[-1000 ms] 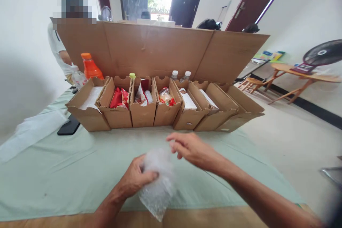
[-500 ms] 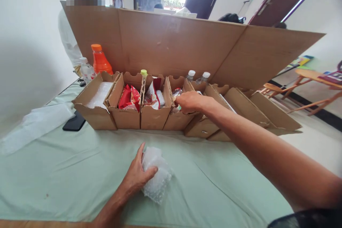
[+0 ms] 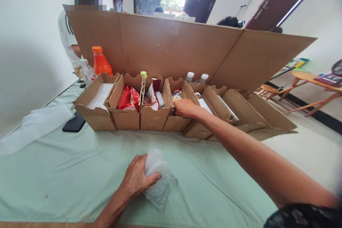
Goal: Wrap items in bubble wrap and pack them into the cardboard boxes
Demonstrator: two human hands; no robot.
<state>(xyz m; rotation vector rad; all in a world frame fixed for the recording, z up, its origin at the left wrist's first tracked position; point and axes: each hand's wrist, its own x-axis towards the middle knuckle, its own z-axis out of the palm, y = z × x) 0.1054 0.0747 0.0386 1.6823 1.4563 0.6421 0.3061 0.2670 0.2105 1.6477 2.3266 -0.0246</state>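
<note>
My left hand (image 3: pixel 139 174) grips a folded piece of clear bubble wrap (image 3: pixel 160 181) low over the green cloth, thumb on top. Its other fingers are mostly behind the wrap. At the row of open cardboard boxes, my right hand (image 3: pixel 185 108) reaches over the front edge of one box (image 3: pixel 175 123). The fingers dip inside, so their tips and anything in them are hidden. A shiny clear packet (image 3: pixel 176 94) shows in that box, just behind the hand. To its left, one box holds a red-and-white packet (image 3: pixel 151 98), another red packets (image 3: pixel 129 98).
Bubble wrap (image 3: pixel 100 96) fills the leftmost box. A black phone (image 3: pixel 74 122) and a white plastic sheet (image 3: pixel 34 124) lie left. Behind stand an orange bottle (image 3: pixel 101 62), clear bottles (image 3: pixel 190 77) and a tall cardboard panel (image 3: pixel 171 50). A person (image 3: pixel 65 39) is beyond it.
My right hand has sunk slightly lower at the box, with its fingers now hidden inside. My left hand has closed more around the bubble wrap, which has shifted slightly right and down.
</note>
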